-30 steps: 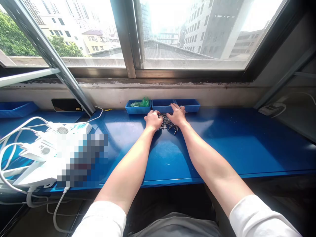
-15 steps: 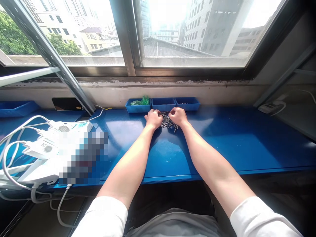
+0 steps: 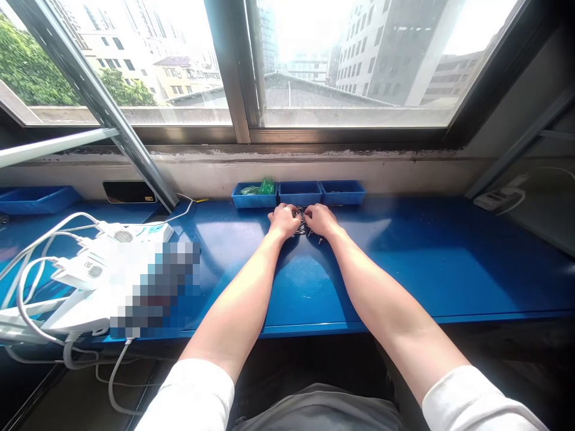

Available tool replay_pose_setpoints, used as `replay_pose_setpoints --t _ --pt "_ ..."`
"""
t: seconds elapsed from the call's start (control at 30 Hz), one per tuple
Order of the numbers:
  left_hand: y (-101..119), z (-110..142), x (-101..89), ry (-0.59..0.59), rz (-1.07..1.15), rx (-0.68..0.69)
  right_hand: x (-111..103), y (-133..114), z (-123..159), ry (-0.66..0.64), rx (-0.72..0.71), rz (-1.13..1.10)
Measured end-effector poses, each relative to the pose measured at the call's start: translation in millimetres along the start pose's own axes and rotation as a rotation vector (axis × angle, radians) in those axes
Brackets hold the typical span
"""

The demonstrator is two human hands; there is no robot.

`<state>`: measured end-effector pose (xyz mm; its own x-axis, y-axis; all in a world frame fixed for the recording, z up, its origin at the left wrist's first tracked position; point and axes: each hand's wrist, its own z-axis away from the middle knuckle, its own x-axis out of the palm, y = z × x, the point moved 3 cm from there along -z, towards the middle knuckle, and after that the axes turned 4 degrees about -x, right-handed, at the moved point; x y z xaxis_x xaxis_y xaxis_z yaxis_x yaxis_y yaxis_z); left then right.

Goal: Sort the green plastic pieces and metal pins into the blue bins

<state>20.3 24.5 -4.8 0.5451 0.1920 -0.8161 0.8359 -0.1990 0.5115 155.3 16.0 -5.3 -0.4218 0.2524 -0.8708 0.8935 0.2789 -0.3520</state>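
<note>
Screws (image 3: 302, 227) on tabletop (image 3: 309, 287); left hand (image 3: 285, 220) and right hand (image 3: 320, 219) curled over them, grip unclear to me.

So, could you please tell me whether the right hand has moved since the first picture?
Yes, the right hand has drawn back toward the person: its fingers overlapped the middle blue bin in view then, and now show just in front of it.

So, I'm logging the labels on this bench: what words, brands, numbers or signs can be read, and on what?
None can be read.
Yellowish label on the flat black object: too small.
Dark square mark on a white plug: too small and blurred.
Anything under the pixelated patch: hidden.
</note>
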Motion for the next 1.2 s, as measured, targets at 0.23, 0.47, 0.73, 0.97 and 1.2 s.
replay_pose_setpoints --t 0.23,0.47,0.73,0.97,1.2 --pt "4.5 4.2 0.6 -0.061 0.0 0.052 0.0 -7.1 -2.3 -0.025 -0.022 0.046" --pt "4.6 4.1 0.2 -0.04 0.006 0.06 1.1 -3.9 -2.7 0.05 -0.064 -0.046" --pt "12.5 8.8 -11.6 0.1 0.108 0.138 -7.7 0.0 -5.0 0.31 0.018 -0.514" --pt "13.1 9.3 -13.1 0.1 0.212 0.226 -3.7 -0.7 -6.5 0.235 0.127 -1.017" --pt "9.8 6.7 -13.5 0.137 0.27 0.222 -5.3 -2.9 -4.1 0.13 0.188 -1.044"
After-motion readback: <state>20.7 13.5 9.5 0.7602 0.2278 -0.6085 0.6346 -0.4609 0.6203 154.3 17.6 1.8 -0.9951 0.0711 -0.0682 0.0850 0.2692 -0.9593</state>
